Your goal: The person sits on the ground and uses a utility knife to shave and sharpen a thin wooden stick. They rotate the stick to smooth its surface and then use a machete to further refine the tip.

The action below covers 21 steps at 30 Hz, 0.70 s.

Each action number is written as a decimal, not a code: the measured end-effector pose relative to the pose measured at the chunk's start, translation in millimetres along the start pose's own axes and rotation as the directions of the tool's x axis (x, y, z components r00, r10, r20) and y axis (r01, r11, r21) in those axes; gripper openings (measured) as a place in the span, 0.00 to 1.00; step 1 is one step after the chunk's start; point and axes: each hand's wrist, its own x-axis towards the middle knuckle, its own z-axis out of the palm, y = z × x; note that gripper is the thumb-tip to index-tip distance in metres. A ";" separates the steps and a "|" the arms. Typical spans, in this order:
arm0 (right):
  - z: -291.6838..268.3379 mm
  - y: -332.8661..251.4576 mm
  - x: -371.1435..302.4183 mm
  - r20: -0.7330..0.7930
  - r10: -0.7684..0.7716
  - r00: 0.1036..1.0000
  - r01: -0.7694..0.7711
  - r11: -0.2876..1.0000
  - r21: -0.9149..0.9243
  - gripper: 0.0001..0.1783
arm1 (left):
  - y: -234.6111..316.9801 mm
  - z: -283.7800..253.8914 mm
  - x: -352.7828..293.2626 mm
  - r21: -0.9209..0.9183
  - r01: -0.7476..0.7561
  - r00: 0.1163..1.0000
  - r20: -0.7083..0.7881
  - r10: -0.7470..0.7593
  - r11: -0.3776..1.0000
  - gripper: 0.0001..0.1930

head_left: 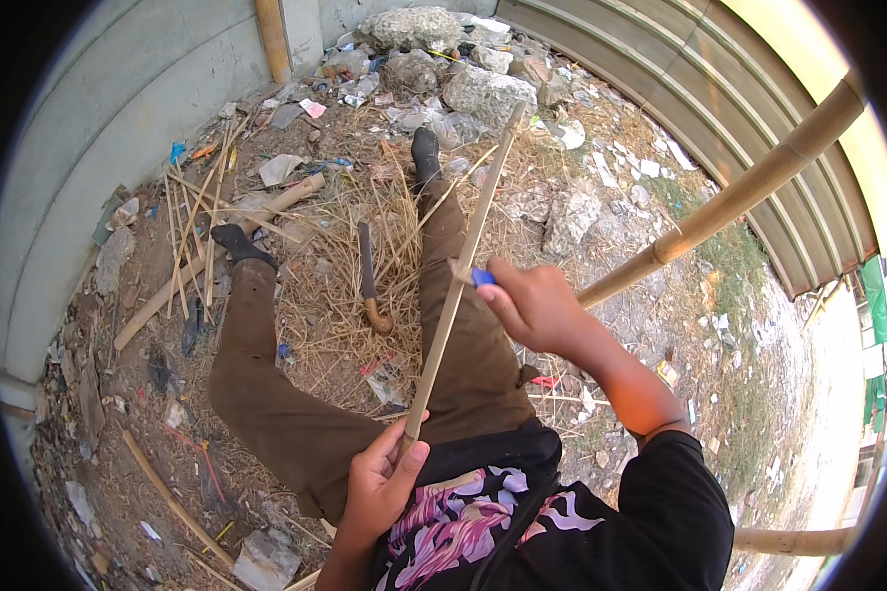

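Observation:
A long split bamboo strip (480,212) slants up from my lap, across my right thigh and past my right foot. My left hand (376,483) is closed around its lower end, close to my waist. My right hand (537,307) grips a small knife (482,278) with a blue part at the handle. Its short blade lies against the strip about midway along; the exact contact is hard to make out. Between my outstretched legs, a machete (367,261) with a dark blade and curved wooden handle rests on straw-like bamboo shavings (315,340).
Thin bamboo sticks (199,222) lie across a bamboo pole (168,305) by my left foot. A thick bamboo pole (719,207) slants on the right. Rocks (488,94) and litter are heaped at the back, before a concrete wall (148,128) and a corrugated metal fence (680,79).

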 end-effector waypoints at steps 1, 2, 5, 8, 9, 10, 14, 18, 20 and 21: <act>11.5 -15.8 -10.6 0.010 -0.088 0.996 0.088 0.996 0.028 0.21 | 1.6 0.5 3.4 0.016 -0.013 1.000 -0.005 0.013 1.000 0.23; 20.5 -29.8 -19.9 0.016 -0.148 0.989 0.147 0.989 0.034 0.22 | 4.3 1.4 5.8 -0.003 -0.010 1.000 -0.016 0.010 1.000 0.23; 29.8 -53.9 -35.6 0.025 -0.236 0.972 0.234 0.970 0.060 0.24 | 16.0 3.2 5.5 -0.040 0.019 1.000 -0.017 -0.020 0.999 0.23; 30.2 -67.9 -41.3 0.059 -0.295 0.954 0.292 0.955 0.043 0.26 | 15.3 2.5 0.7 -0.079 0.026 0.999 -0.029 -0.029 0.997 0.23; 29.2 -69.4 -43.2 0.080 -0.314 0.946 0.314 0.949 0.020 0.26 | 16.6 3.2 0.9 -0.084 0.013 1.000 -0.017 -0.015 0.996 0.23; 30.7 -71.1 -44.7 0.074 -0.328 0.942 0.327 0.944 0.036 0.26 | 19.5 3.6 1.1 -0.090 0.001 1.000 -0.005 -0.001 0.996 0.23; 33.4 -75.6 -45.5 0.029 -0.364 0.931 0.365 0.931 -0.018 0.25 | 17.9 2.7 1.9 -0.058 -0.047 0.999 0.007 0.047 0.997 0.23; 15.3 -62.5 -27.0 -0.103 -0.042 0.994 0.031 0.994 -0.107 0.22 | 17.6 5.6 -0.2 -0.016 -0.050 0.998 -0.034 0.050 0.999 0.23; 1.9 -36.9 -7.2 -0.187 0.213 0.959 -0.237 0.965 -0.113 0.21 | 12.2 7.1 -1.5 -0.002 -0.048 0.998 -0.033 0.048 0.999 0.23; -1.1 -34.7 -7.6 -0.183 0.148 0.972 -0.169 0.980 -0.106 0.22 | 12.8 7.5 -1.0 -0.006 -0.051 0.998 -0.028 0.051 0.999 0.23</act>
